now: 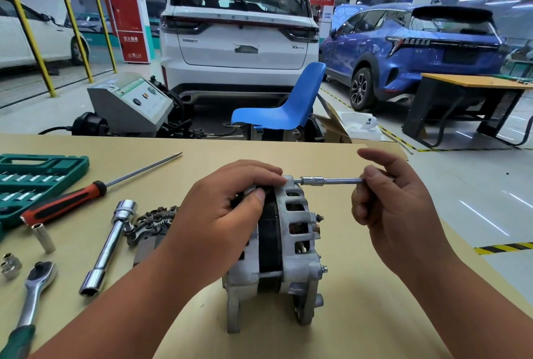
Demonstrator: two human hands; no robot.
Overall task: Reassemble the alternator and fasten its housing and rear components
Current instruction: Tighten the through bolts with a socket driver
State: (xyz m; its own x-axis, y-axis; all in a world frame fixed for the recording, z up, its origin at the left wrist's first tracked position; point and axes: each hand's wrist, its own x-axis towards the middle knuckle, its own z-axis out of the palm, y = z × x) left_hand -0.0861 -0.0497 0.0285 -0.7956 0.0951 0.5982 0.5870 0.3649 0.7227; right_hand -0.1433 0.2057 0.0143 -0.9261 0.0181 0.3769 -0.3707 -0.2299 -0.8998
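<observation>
Head view: my left hand (pixel 227 208) grips the alternator (pixel 285 246) standing on the table (pixel 346 329); my right hand (pixel 386 202) pinches a socket driver (pixel 328 180) at its top bolt.

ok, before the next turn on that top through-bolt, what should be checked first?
1. Socket on the extension bar seated on the bolt: cannot tell, the bolt head is hidden.
2. Alternator steadied: ok, the left hand grips its top.
3. Bar held: ok, the right hand pinches its outer end.
4. Bar in line with the bolt axis: ok, it runs about level into the housing ear.
5. Lower through-bolt in place: ok, it spans both housing halves.
6. Rectifier plate fitted: not ok, it lies on the table.
</observation>
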